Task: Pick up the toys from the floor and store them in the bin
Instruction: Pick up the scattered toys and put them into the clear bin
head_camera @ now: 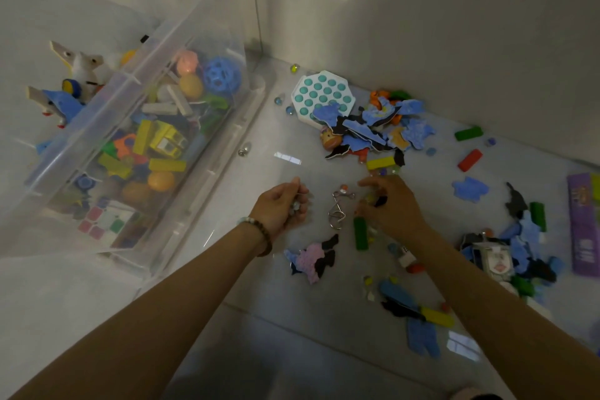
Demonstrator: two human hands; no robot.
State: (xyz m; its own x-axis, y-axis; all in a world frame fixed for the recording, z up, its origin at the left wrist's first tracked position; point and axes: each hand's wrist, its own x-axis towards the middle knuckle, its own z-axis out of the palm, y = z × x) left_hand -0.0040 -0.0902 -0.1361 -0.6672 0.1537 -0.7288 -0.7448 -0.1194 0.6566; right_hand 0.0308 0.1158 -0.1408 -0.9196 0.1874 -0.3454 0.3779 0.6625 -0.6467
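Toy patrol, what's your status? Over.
Left hand grips small pieces. Right hand pinches dark piece by green block. Wire puzzle on floor between them. Bin part full.

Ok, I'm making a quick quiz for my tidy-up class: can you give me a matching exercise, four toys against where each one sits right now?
Toys
1. blue holed ball
2. metal wire puzzle
3. teal bubble pop toy
4. red block

Places
A. on the floor between the left hand and the right hand
B. by the wall, partly under puzzle pieces
C. inside the clear bin
D. on the floor near a green block, right of the puzzle pieces

Pairs: 1-C, 2-A, 3-B, 4-D
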